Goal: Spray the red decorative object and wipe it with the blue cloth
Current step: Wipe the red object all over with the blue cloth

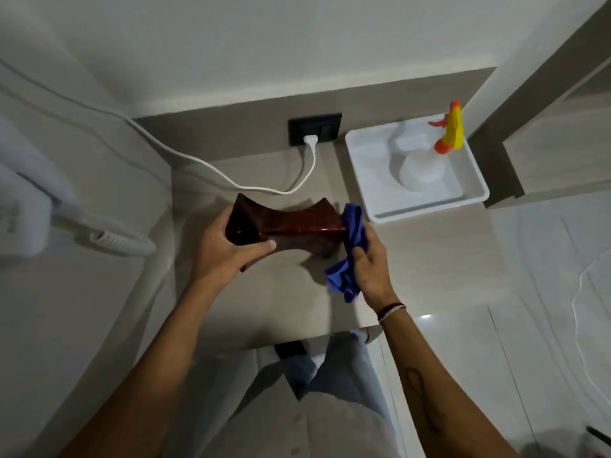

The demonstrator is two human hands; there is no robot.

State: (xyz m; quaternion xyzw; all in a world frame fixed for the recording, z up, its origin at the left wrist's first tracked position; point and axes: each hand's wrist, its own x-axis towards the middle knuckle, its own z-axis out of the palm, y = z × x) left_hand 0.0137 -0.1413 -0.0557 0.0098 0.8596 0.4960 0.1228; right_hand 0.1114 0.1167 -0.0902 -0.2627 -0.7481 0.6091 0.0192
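The dark red decorative object (291,223) is held on its side just above the small beige table (413,259). My left hand (224,249) grips its wide left end, thumb across the front. My right hand (372,269) clutches the blue cloth (352,239) and presses it against the object's right end. Part of the cloth hangs below that hand. The spray bottle (426,163), translucent white with a yellow and orange trigger head, stands upright in a white tray (476,190) at the back right, away from both hands.
A white cable (205,166) runs from a black wall socket (314,128) across the back of the table. A white wall phone with a coiled cord (112,239) hangs at the left. Glossy tiled floor lies to the right.
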